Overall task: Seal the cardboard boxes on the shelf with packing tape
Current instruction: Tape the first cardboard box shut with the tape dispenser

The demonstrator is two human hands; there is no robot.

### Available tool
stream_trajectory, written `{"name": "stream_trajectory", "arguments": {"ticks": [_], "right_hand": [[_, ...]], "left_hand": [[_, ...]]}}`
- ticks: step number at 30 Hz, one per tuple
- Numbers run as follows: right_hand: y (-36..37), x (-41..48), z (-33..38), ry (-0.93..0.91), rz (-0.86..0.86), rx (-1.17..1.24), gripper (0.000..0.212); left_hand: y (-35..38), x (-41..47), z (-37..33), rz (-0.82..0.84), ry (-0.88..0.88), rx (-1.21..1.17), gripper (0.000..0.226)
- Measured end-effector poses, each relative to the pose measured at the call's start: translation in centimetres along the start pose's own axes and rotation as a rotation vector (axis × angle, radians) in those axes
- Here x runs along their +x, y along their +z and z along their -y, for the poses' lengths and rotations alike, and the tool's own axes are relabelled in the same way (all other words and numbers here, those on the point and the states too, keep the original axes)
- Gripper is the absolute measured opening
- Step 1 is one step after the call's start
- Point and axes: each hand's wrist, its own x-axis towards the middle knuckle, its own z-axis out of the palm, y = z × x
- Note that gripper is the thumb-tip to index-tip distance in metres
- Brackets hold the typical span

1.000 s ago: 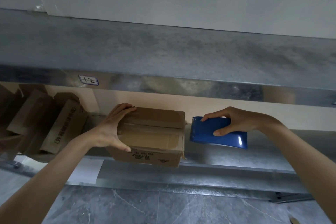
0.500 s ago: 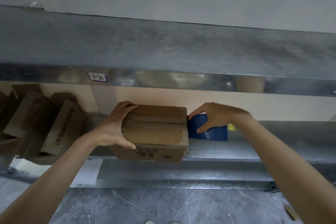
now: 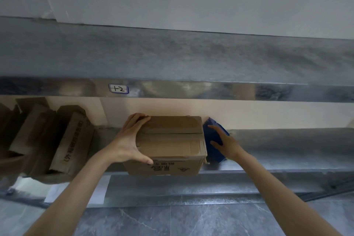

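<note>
The cardboard box [image 3: 169,141] stands at the front edge of the lower metal shelf [image 3: 287,151], and its front bottom corner hangs a little over the edge. Our left hand [image 3: 127,142] grips its left end: the fingers are spread over the top back corner and the thumb is pressed on the front face, so the box is clamped between them. Our right hand [image 3: 225,142] holds a blue tape dispenser [image 3: 213,140] just beside the right end of the box, and the fingers are closed around its body. We cannot tell whether the dispenser touches the cardboard, because the box corner hides that place.

The two top flaps are folded down and they meet in a dark seam across the top. A lighter band on the top looks like tape, but we cannot say whether it is new tape or an old strip. We judge that the sealing of this box is at its beginning or in its first pass, and that the strip along the seam is still to be pulled, pressed and cut.

On the left of the same shelf, a group of other brown boxes [image 3: 57,140] leans together, some with open flaps. They look not sealed, so we think most of the task is left.

A small label [image 3: 118,88] marked "1-2" is on the upper shelf edge.
</note>
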Motion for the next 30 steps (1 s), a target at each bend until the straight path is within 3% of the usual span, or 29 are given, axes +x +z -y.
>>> {"name": "stream_trajectory", "arguments": {"ticks": [6, 10, 14, 17, 21, 24, 30], "right_hand": [[2.3, -0.2, 0.2, 0.030, -0.025, -0.121, 0.063], [1.2, -0.7, 1.3, 0.011, -0.053, -0.366, 0.065], [-0.7, -1.8, 3.1, -0.018, -0.254, -0.551, 0.058], [-1.7, -2.1, 5.4, -0.127, -0.324, -0.161, 0.050], [-0.9, -1.8, 10.3, -0.268, -0.227, 0.283, 0.044], [0.6, -1.5, 11.8, -0.265, -0.095, 0.316, 0.047], [1.0, -1.3, 11.6, -0.269, -0.085, 0.259, 0.053]], "left_hand": [[0.2, 0.1, 0.2, -0.024, 0.017, -0.011, 0.134], [0.5, -0.1, 0.6, -0.042, 0.014, -0.039, 0.132], [0.6, -0.2, 0.8, -0.044, -0.001, -0.040, 0.131], [0.6, -0.2, 0.8, -0.021, -0.009, -0.026, 0.133], [0.6, -0.3, 0.8, -0.020, -0.004, -0.033, 0.135], [1.0, -0.3, 0.9, -0.056, 0.011, -0.075, 0.130], [1.2, -0.5, 1.6, -0.084, 0.058, -0.147, 0.120]]}}
